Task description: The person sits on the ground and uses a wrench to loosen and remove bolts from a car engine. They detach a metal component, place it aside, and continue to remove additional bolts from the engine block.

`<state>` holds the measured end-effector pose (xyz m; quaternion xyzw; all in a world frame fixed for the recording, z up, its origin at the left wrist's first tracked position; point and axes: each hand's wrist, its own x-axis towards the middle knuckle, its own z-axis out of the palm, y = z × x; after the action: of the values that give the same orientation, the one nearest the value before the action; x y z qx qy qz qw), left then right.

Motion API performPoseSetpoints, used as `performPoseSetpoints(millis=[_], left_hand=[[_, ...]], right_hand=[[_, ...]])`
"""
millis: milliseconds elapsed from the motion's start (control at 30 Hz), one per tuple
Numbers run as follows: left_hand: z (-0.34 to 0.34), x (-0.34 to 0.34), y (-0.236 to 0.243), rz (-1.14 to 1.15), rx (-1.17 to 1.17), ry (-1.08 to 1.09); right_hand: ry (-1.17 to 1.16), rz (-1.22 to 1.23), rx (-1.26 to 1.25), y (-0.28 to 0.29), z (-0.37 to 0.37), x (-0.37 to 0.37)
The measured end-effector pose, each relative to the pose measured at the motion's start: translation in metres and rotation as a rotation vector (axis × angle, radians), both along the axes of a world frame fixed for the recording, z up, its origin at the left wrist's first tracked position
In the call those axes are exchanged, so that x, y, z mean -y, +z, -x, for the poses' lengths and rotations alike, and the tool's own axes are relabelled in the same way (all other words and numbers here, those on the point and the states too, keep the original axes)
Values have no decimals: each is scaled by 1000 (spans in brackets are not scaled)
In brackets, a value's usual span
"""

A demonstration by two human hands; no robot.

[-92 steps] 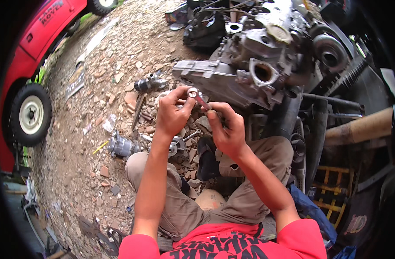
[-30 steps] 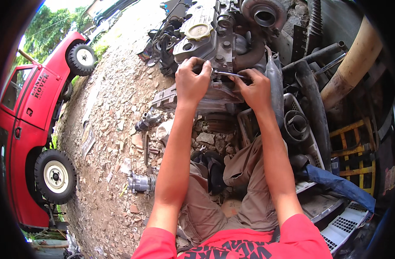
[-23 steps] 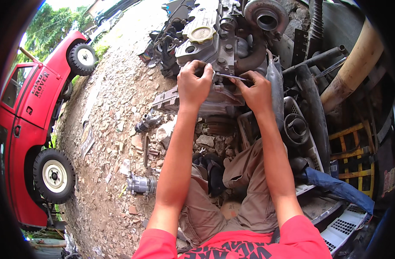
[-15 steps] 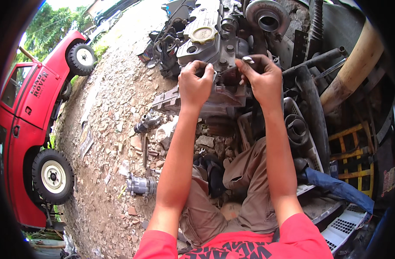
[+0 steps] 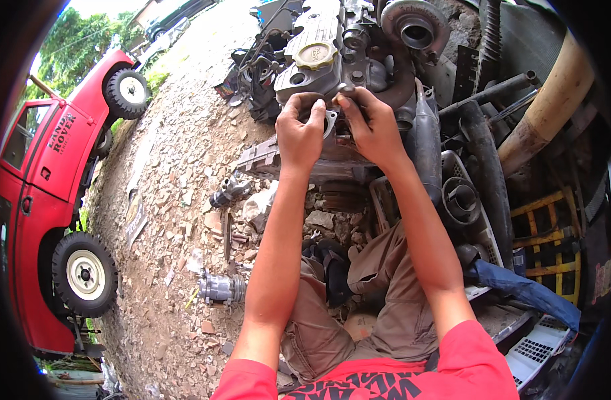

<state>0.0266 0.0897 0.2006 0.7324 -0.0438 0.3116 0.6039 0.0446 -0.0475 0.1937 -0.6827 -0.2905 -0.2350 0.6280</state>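
An engine with a pale ribbed valve cover [image 5: 317,28] and a round yellowish oil cap [image 5: 315,56] stands in front of me. At its near end, my left hand [image 5: 301,133] has thumb and forefinger curled together; what they hold is hidden. By that thumb shows the edge of a light grey metal flange [image 5: 331,121] with a hole; I cannot tell whether it is held or sits on the engine. My right hand [image 5: 374,130], close beside, pinches a small bolt-like metal piece [image 5: 345,88] with a rounded grey end.
A turbocharger [image 5: 417,32] sits at the engine's right. Dark pipes [image 5: 425,147] and a thick bamboo pole [image 5: 545,107] crowd the right side. A metal compressor-like part [image 5: 219,288] lies on stony ground [image 5: 165,233]. A red off-road vehicle [image 5: 45,173] is parked at left.
My right hand has moved left with the small metal piece, close to my left hand. The grey flange edge now shows by my left thumb, which stays in nearly the same place.
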Motion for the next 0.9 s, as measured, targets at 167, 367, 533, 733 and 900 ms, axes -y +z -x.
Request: performPoseSetpoints(millis=[167,367,533,733,900], left_hand=[[1,-2,2,-211,-61,12],[4,-4,5,-244,-111,34],[4,-4,7,-267,-108,-29],[8,-6,8,-331,-105,-13],[9,-5,12,-755,0,89]], right_hand=[[-23,-274,-4,-34,17,13],[-4,-640,-518,-31,14,16],[-5,-656,-642,-56,-13,28],[-320,-122,-186,-35,3,38],[47,-622,-498,-36,-2,45]])
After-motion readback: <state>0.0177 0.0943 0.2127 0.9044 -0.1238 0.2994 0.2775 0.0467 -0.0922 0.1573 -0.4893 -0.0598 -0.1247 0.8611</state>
